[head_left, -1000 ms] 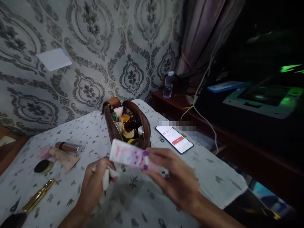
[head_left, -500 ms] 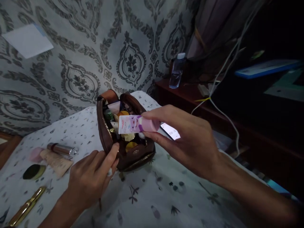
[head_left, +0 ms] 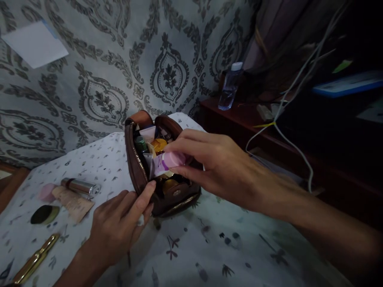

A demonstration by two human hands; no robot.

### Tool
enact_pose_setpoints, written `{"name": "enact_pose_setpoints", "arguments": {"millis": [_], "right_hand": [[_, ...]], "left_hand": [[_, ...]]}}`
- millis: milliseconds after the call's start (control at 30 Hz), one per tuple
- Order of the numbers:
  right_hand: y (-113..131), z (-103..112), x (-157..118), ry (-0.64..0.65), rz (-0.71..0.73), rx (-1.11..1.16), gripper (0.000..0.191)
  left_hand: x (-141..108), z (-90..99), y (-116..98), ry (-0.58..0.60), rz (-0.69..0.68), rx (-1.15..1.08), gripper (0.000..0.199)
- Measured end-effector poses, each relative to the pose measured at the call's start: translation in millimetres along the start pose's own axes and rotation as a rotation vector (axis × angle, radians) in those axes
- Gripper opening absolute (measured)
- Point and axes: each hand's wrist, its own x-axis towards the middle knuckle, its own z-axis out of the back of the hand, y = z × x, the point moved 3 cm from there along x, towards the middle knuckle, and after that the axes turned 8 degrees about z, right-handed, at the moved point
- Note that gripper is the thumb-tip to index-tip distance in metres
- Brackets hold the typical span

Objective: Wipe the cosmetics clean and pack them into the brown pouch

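A brown zippered bag (head_left: 134,163) lies open on the patterned white cloth, filled with small items, among them a green-lidded jar (head_left: 140,144) and a round yellow-orange piece (head_left: 159,145). My right hand (head_left: 215,163) pinches a pink-capped tube (head_left: 173,160) between thumb and fingers; its white and purple end is tilted down inside the bag's opening. With thumb and forefinger closed on the bag's near-left edge, my left hand (head_left: 119,219) holds the bag.
Left of the bag lie a silver cylinder (head_left: 80,186), a beige tube (head_left: 72,202), a dark round container (head_left: 44,215) and a gold tube (head_left: 36,259). A clear bottle (head_left: 229,89) stands on the dark red table (head_left: 215,107) behind, near white cables (head_left: 295,149).
My right hand has lowered the pink-capped tube into the bag's opening and now covers the lit phone. My left hand stays at the bag's edge. The view has shifted slightly.
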Motion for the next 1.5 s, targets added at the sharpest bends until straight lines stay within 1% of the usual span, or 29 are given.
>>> {"name": "enact_pose_setpoints", "arguments": {"millis": [67, 133, 233, 300, 367, 467, 500, 567, 633, 767, 833, 900, 967, 1033, 1133, 1200, 1267, 1333, 1400, 1500], "right_hand": [[0.6, 6.6, -1.3, -0.067, -0.011, -0.003, 0.015], [1.2, 13.0, -3.1, -0.117, -0.032, -0.009, 0.016], [2.0, 20.5, -5.5, -0.186, -0.061, -0.003, 0.019], [2.0, 24.3, -7.0, -0.231, -0.082, -0.015, 0.02], [1.6, 27.7, -8.8, -0.262, -0.103, -0.051, 0.018], [0.4, 32.8, -13.3, -0.308, -0.139, -0.126, 0.016], [0.0, 34.5, -15.3, -0.332, -0.151, -0.144, 0.017], [-0.2, 37.3, -19.3, -0.384, -0.157, -0.176, 0.019], [0.7, 39.5, -22.9, -0.434, -0.145, -0.209, 0.02], [3.6, 43.2, -28.8, -0.492, -0.161, -0.266, 0.018], [4.3, 44.9, -31.5, -0.499, -0.2, -0.257, 0.02], [4.2, 46.5, -34.2, -0.506, -0.229, -0.223, 0.021], [3.7, 47.5, -36.3, -0.509, -0.223, -0.189, 0.021], [2.8, 48.2, -37.7, -0.503, -0.213, -0.175, 0.02], [2.6, 47.7, -37.1, -0.455, -0.205, -0.165, 0.018], [4.5, 46.6, -34.7, -0.42, -0.211, -0.159, 0.016], [7.0, 45.0, -31.4, -0.381, -0.25, -0.165, 0.014], [9.4, 43.2, -27.5, -0.344, -0.285, -0.161, 0.013], [11.2, 42.2, -23.7, -0.316, -0.29, -0.142, 0.012], [12.4, 44.3, -20.0, -0.285, -0.276, -0.125, 0.012]], "left_hand": [[2.2, 3.9, 2.8, 0.016, 0.01, -0.001, 0.047], [10.0, 11.3, 6.5, 0.015, 0.015, 0.031, 0.04], [34.5, 24.4, 9.5, 0.055, -0.039, 0.066, 0.033], [56.8, 29.5, 8.0, 0.167, -0.105, 0.032, 0.03], [79.0, 29.3, 3.3, 0.338, -0.176, -0.016, 0.022], [104.3, 19.0, -6.3, 0.601, -0.236, -0.054, 0.006], [110.0, 13.9, -9.3, 0.662, -0.233, -0.071, 0.008], [117.7, 2.8, -14.9, 0.73, -0.215, -0.108, 0.017], [120.8, -8.8, -20.0, 0.772, -0.22, -0.106, 0.021], [118.9, -28.9, -26.2, 0.882, -0.265, 0.045, 0.02], [117.4, -34.5, -26.3, 0.896, -0.26, 0.039, 0.021], [116.3, -37.0, -23.8, 0.877, -0.226, -0.026, 0.023], [116.2, -37.2, -18.5, 0.851, -0.191, -0.059, 0.022], [118.5, -35.7, -11.6, 0.826, -0.167, -0.019, 0.018], [127.0, -31.8, -1.4, 0.817, -0.131, 0.146, 0.011], [133.6, -28.8, 3.6, 0.851, -0.093, 0.24, 0.013], [138.1, -25.7, 6.1, 0.908, -0.083, 0.281, 0.019], [139.7, -23.1, 7.0, 0.959, -0.113, 0.302, 0.025], [138.7, -21.7, 8.6, 1.005, -0.145, 0.334, 0.028], [136.7, -21.3, 12.0, 1.031, -0.148, 0.364, 0.032]]}}
